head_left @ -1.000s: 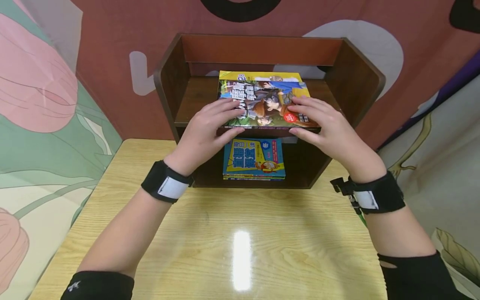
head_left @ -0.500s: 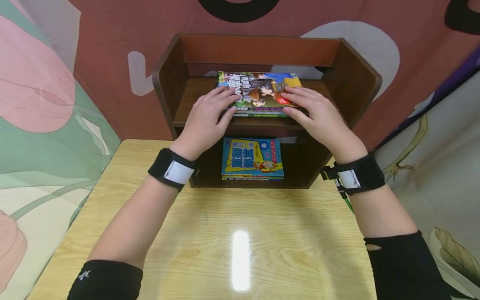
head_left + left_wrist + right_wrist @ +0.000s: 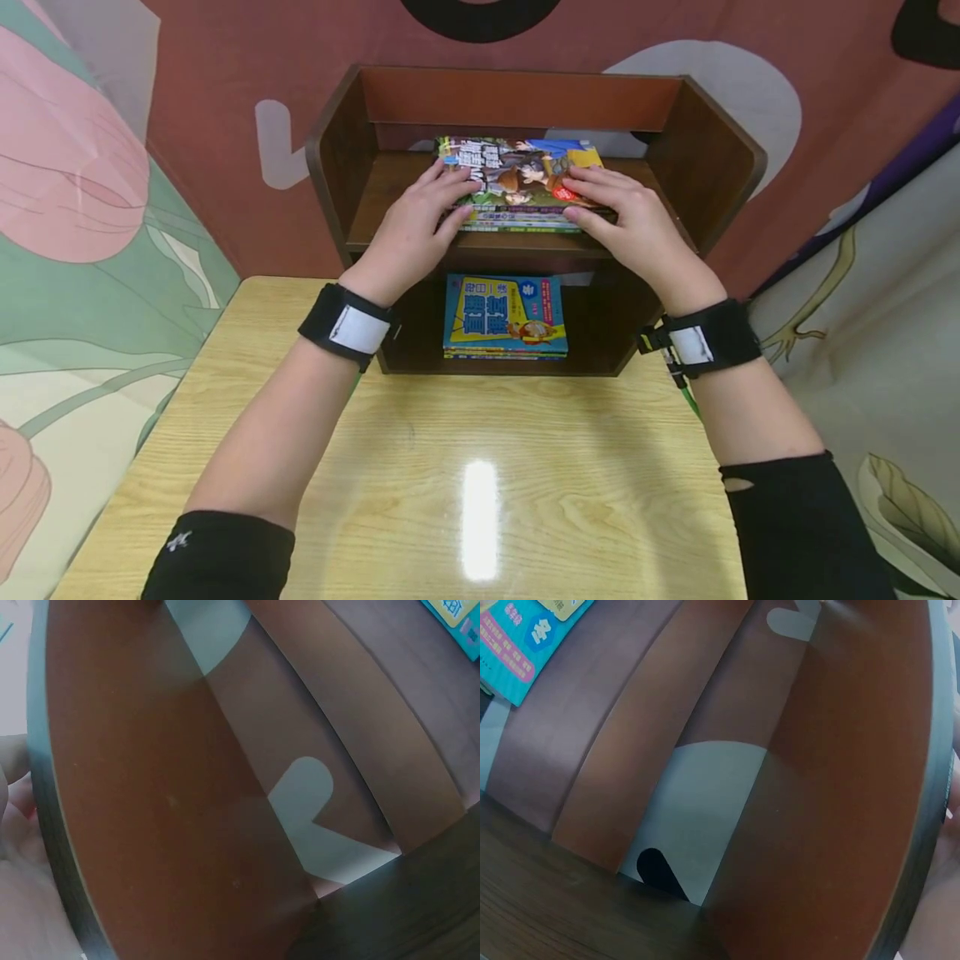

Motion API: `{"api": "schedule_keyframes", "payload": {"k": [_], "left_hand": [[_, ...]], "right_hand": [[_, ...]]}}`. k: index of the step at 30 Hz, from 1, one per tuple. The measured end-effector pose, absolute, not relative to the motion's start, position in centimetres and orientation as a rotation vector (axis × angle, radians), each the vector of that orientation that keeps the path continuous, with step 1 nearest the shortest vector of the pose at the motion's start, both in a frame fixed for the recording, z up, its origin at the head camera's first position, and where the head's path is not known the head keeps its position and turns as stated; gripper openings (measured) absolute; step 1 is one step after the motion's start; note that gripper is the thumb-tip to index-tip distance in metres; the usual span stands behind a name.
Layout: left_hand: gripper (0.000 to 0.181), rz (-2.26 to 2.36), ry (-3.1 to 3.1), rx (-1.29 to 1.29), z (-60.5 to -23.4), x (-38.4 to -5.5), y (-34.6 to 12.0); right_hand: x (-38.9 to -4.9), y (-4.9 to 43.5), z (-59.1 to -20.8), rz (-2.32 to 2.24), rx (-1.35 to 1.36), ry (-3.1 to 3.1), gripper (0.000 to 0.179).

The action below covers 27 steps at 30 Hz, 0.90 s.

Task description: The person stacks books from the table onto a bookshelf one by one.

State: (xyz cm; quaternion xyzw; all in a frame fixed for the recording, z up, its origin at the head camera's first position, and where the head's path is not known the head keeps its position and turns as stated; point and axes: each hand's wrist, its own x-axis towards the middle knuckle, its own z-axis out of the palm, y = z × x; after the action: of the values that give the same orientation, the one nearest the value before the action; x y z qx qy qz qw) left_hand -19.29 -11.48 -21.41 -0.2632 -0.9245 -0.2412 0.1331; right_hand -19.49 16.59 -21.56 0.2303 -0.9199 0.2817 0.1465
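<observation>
A stack of books (image 3: 517,173) with colourful cartoon covers lies flat on the upper board of a dark brown bookshelf (image 3: 716,158). Several spines show along its front. My left hand (image 3: 411,225) rests on the stack's left end, fingers extended over the cover and thumb at the front edge. At the right end my right hand (image 3: 633,223) lies the same way, fingertips on the cover beside a red round label. Both wrist views look under the upper board; part of the left hand (image 3: 19,832) and of the right hand (image 3: 934,900) shows beyond its front edge.
On the lower board sits a smaller stack of books (image 3: 506,317) with a blue and yellow cover. The shelf stands at the back of a light wooden table (image 3: 360,500), before a reddish-brown printed cloth (image 3: 210,150). A patterned cloth (image 3: 900,350) hangs at the right.
The top book has shifted back and down, covering the yellow strip behind it; more spines show at the front. Both hands moved with it, the right one also leftward. In the last half second little moved.
</observation>
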Motion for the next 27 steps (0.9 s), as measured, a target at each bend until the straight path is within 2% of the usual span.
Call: {"api": "schedule_keyframes", "payload": {"k": [18, 27], "left_hand": [[0.044, -0.635, -2.648, -0.735, -22.1, -19.4, -11.3], [0.057, -0.530, -2.458, -0.739, -23.7, -18.9, -11.9]], "right_hand": [[-19.8, 16.5, -22.3, 0.760, 0.644, -2.633, 0.051], [-19.4, 16.7, -23.2, 0.786, 0.671, -2.539, 0.052]]}}
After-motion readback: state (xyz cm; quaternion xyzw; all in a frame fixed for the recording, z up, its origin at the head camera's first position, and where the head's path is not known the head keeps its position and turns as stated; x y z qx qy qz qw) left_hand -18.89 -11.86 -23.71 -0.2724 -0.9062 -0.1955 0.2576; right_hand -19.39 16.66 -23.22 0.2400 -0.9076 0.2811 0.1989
